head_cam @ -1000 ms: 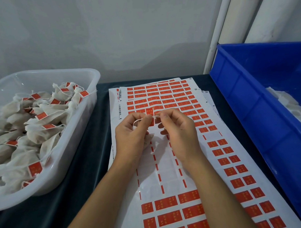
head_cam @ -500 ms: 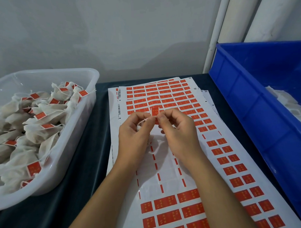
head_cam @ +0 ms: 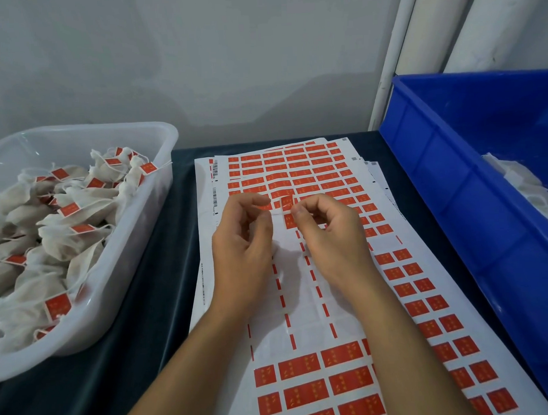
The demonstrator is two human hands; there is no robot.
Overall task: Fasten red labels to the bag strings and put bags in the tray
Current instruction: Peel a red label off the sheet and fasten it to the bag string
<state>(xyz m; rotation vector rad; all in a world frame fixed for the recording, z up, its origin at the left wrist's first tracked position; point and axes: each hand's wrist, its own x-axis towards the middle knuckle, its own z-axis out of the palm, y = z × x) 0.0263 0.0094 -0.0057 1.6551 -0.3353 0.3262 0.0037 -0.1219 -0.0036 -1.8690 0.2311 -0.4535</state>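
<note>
- Nearest the viewer, two bare forearms reach in from the near edge of the bench point(head_cam: 164, 304), which is covered in dark cloth.
- Under the arms lies a stack of white label sheets point(head_cam: 304, 305), running from the near edge toward the far edge. The top sheet keeps rows of red labels at its near end and along its right side; its middle is peeled bare, with only thin red strips left.
- The left hand point(head_cam: 243, 252) hovers over the bare middle of the sheet, fingers curled, thumb and forefinger apart at the tip. A thin white string point(head_cam: 278, 212) runs from beside its thumb toward the other hand; whether the left hand actually pinches it, I cannot tell.
- The right hand point(head_cam: 332, 236) is just beside it, fingers curled, thumb and forefinger pinching the string end with a red label point(head_cam: 287, 202) standing upright at the fingertips.
- The bag on that string is not visible; the hands cover it.
- At the left edge of the bench sits a translucent white tray point(head_cam: 137, 243), piled with pale cloth bags point(head_cam: 65, 239), most showing a red label on a white string.
- At the right edge stands a blue plastic crate point(head_cam: 470, 182) with white bags point(head_cam: 523, 180) lying in it, only partly in view.
- Farther back, the sheet's far rows of red labels are full.
- Behind the bench are a grey wall point(head_cam: 199, 61) and, at the far right corner, white pipes point(head_cam: 394, 48).
</note>
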